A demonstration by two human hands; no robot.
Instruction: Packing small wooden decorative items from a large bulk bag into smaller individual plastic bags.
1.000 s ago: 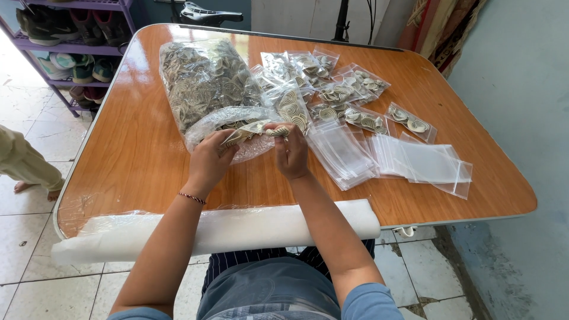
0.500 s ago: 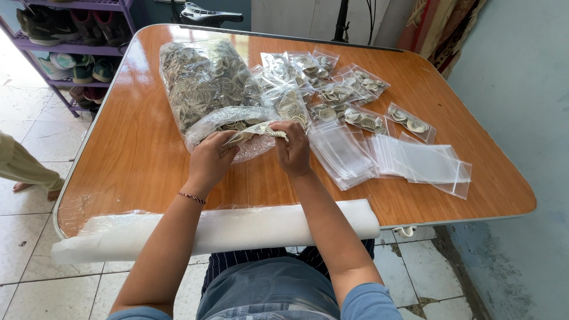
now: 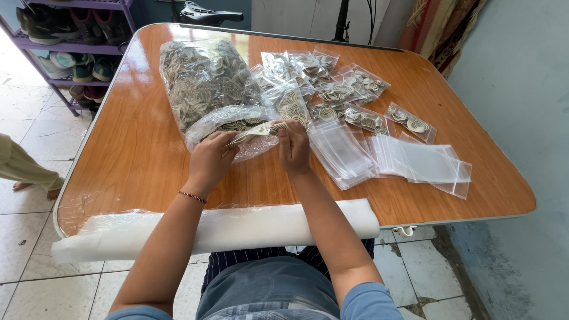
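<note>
Head view: left hand (image 3: 208, 161) and right hand (image 3: 293, 146) both pinch a small packet (image 3: 258, 130) of coils, held just above the counter (image 3: 142, 148) in front of the big bag (image 3: 204, 89). Fingers closed on its two ends. Filled packets (image 3: 344, 95) lie behind, empty bags (image 3: 415, 160) to the right, foam roll (image 3: 237, 228) at the near edge.

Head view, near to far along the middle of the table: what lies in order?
White foam roll at the near edge → both hands, left hand and right hand, pinching a small clear bag of beige spiral pieces → big clear bag of spiral pieces → black bicycle saddle beyond the table.
</note>
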